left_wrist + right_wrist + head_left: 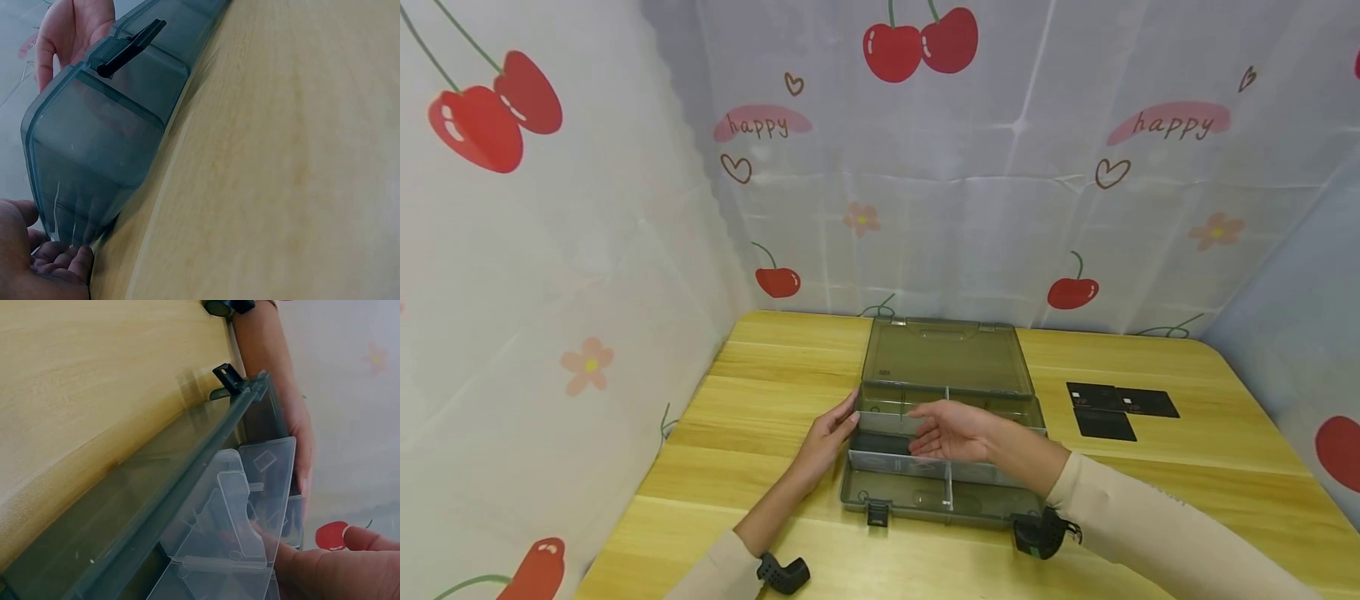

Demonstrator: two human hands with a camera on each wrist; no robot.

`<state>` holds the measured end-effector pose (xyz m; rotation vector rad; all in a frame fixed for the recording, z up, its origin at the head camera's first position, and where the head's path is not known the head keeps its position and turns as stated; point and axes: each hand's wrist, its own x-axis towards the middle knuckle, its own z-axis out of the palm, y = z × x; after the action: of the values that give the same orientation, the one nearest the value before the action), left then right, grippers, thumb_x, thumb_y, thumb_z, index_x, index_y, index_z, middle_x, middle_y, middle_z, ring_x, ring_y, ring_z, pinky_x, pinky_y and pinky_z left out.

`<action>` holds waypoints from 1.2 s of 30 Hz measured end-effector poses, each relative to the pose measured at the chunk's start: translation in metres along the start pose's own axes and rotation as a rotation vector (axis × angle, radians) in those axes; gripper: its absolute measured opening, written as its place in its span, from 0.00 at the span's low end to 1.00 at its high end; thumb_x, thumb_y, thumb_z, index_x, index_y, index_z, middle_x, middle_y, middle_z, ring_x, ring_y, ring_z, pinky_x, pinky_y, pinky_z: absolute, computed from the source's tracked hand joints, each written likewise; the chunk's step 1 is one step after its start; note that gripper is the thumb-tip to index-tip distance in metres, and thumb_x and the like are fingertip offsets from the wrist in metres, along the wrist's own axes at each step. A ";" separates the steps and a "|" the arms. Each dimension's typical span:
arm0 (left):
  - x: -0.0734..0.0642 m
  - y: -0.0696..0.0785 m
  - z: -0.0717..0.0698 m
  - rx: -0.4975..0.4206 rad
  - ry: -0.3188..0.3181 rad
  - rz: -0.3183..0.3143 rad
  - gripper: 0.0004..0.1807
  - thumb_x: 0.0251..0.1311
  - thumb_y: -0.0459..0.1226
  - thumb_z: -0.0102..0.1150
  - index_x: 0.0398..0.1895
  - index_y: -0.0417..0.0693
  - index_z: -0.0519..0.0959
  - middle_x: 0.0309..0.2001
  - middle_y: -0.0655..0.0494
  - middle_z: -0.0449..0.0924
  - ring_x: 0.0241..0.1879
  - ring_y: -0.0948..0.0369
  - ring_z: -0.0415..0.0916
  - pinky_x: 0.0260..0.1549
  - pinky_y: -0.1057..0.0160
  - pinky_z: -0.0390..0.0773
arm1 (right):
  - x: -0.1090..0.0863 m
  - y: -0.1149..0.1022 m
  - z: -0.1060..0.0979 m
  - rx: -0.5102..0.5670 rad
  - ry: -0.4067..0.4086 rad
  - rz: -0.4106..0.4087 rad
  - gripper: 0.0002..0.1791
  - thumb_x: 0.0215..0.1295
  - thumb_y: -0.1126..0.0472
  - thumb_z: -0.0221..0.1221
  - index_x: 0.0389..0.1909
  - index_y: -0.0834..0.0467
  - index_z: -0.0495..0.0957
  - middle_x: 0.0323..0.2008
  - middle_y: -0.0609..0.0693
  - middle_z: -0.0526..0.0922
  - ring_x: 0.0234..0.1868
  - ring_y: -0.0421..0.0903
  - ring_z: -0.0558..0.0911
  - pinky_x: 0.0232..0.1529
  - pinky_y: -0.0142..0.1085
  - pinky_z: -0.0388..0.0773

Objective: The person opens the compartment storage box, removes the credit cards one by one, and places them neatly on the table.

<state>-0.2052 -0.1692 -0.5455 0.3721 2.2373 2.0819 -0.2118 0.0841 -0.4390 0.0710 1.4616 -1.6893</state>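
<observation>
A translucent dark green storage box (895,508) lies on the table, its lid (947,354) folded back. Clear dividers (269,462) split it into compartments. At the box's left side, my left hand (829,437) holds the edge, thumb at the rim and fingers against the outer wall. My right hand (951,431) reaches over the middle row, fingers loosely bent and dipping into a compartment beside a divider. A flat dark piece like a black card (880,443) lies in that compartment, left of the fingertips. In the right wrist view, the dividers partly hide the right fingers.
Three black cards, one of them a VIP card (1092,395), lie on the wooden table (775,375) right of the box. Black latches (877,512) stick out at the box's front. A cherry-print curtain (925,233) hangs behind the table and along its sides.
</observation>
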 end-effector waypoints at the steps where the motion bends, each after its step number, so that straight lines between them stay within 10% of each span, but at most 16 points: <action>1: 0.000 0.000 0.000 0.000 0.001 -0.003 0.30 0.78 0.42 0.51 0.78 0.44 0.59 0.78 0.50 0.54 0.77 0.51 0.51 0.72 0.51 0.60 | 0.000 0.000 0.001 -0.007 -0.001 -0.009 0.38 0.80 0.58 0.45 0.72 0.83 0.42 0.69 0.85 0.50 0.73 0.76 0.52 0.74 0.55 0.61; 36: -0.001 0.000 0.001 -0.005 -0.002 -0.001 0.31 0.78 0.42 0.51 0.78 0.43 0.59 0.79 0.49 0.54 0.77 0.51 0.50 0.72 0.51 0.59 | 0.004 -0.001 -0.001 -0.023 -0.010 -0.141 0.25 0.79 0.66 0.46 0.66 0.82 0.61 0.56 0.72 0.75 0.54 0.57 0.81 0.67 0.49 0.74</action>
<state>-0.2044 -0.1684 -0.5454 0.3723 2.2305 2.0854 -0.2147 0.0825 -0.4404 -0.0535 1.5083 -1.7822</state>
